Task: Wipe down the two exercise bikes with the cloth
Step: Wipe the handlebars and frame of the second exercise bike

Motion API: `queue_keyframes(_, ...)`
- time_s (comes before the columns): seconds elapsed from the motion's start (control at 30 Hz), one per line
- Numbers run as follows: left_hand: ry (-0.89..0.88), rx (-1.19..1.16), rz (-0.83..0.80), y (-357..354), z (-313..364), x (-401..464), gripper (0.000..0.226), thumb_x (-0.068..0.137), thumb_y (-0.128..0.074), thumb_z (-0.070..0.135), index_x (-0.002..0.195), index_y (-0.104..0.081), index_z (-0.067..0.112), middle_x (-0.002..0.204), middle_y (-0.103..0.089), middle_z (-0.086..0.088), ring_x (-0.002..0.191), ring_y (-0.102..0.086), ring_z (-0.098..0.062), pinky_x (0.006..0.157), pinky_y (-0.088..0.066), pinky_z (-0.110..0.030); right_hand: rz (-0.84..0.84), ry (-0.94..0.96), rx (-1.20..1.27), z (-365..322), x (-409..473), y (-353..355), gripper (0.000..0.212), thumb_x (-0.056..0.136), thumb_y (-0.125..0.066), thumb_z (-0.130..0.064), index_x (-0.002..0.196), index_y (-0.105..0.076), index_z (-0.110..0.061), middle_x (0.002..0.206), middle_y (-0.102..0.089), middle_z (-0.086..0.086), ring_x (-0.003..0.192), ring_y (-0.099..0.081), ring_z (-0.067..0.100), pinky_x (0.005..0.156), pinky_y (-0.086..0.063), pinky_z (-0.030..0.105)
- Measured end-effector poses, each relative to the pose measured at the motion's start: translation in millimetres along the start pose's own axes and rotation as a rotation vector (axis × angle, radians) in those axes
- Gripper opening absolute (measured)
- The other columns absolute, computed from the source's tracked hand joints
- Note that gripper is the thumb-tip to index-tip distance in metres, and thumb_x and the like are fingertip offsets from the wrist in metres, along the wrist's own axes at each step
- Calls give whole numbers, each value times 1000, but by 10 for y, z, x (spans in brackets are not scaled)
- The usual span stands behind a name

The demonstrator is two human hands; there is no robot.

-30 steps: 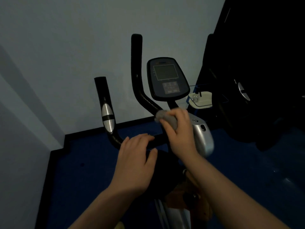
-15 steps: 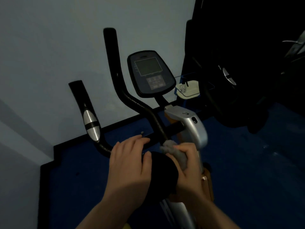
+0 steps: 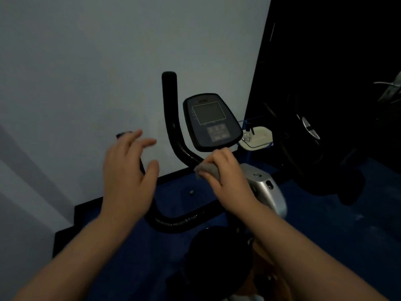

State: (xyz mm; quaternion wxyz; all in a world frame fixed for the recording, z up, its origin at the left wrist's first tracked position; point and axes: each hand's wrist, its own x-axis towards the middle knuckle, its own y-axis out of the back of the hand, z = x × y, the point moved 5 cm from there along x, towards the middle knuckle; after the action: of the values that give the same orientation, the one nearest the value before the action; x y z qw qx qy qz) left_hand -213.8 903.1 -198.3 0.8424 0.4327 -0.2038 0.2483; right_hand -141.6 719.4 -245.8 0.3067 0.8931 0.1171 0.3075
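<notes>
An exercise bike stands in front of me with black curved handlebars point(image 3: 173, 135), a dark console point(image 3: 211, 121) with a grey screen and a silver housing point(image 3: 265, 187). My right hand point(image 3: 227, 177) is closed around a small grey cloth point(image 3: 207, 169), pressed on the handlebar where its right arm bends, just below the console. My left hand point(image 3: 128, 170) hovers with fingers spread over the left handlebar arm, covering most of it. A second bike point(image 3: 308, 131) sits in deep shadow at the right, only a silver disc showing clearly.
A pale wall rises right behind the handlebars. The floor point(image 3: 347, 235) is blue with a black skirting along the wall. A white tray-like dish point(image 3: 260, 137) sits beyond the console. The bike's black seat point(image 3: 217, 257) is directly below my arms.
My left hand has lifted off the handlebar and opened its fingers. My right hand with the cloth has moved up from near the seat to the bend under the console.
</notes>
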Motion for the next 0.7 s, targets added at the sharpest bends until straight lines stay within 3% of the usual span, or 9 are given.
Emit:
queue_keyframes(0.07,-18,62,52,37,-84,260,39,84,-54,13,122,-56,8,142,-43,-14,134,-35,-30,112,-21,-40,-27,18,7,8,37,-37,8,89,-62,-17,93,-57,-22,99,-47,-4,95,-49,11,81,-44,26)
queue_keyframes(0.13,-17,97,68,23,-207,434,40,88,-56,8,127,-53,7,146,-39,-14,137,-31,-31,115,-20,-45,11,23,42,68,-199,44,22,89,-62,-20,91,-51,-39,99,-45,-14,95,-49,1,81,-41,15)
queue_keyframes(0.23,82,9,25,-82,-399,474,42,91,-54,10,133,-47,8,140,-43,-13,130,-35,-26,110,-25,-35,80,-41,108,97,-353,87,21,88,-61,-28,88,-49,-45,96,-45,-22,92,-52,-4,78,-38,5)
queue_keyframes(0.37,84,-10,50,-233,-474,398,40,92,-53,14,131,-47,12,122,-49,-8,112,-36,-11,95,-28,-24,3,-34,28,-86,368,-151,12,91,-61,-20,90,-49,-24,95,-45,-8,86,-47,-2,74,-37,10)
queue_keyframes(0.43,75,-27,69,-221,-500,411,38,92,-52,15,130,-48,15,119,-50,-4,108,-32,-4,92,-30,-24,-20,4,13,-169,483,-199,15,91,-60,-19,90,-47,-27,94,-44,-8,87,-46,2,73,-37,13)
queue_keyframes(0.5,52,-42,59,-219,-519,393,37,91,-52,15,128,-48,18,119,-50,1,108,-33,-2,93,-31,-24,-4,52,-82,-146,276,-164,27,89,-59,-19,90,-42,-40,94,-41,-20,89,-44,6,73,-37,23)
queue_keyframes(0.57,57,-67,66,-215,-532,378,36,91,-52,15,127,-49,20,117,-47,8,108,-32,0,94,-30,-23,-4,114,-167,-153,32,-127,25,86,-55,-23,89,-41,-44,95,-39,-30,88,-40,4,70,-34,27)
queue_keyframes(0.7,36,-86,58,-218,-528,389,33,89,-55,14,122,-52,19,112,-41,13,106,-30,2,92,-30,-23,-6,141,-210,-372,516,-273,24,86,-66,-15,90,-49,-31,91,-44,-13,87,-45,15,68,-39,31)
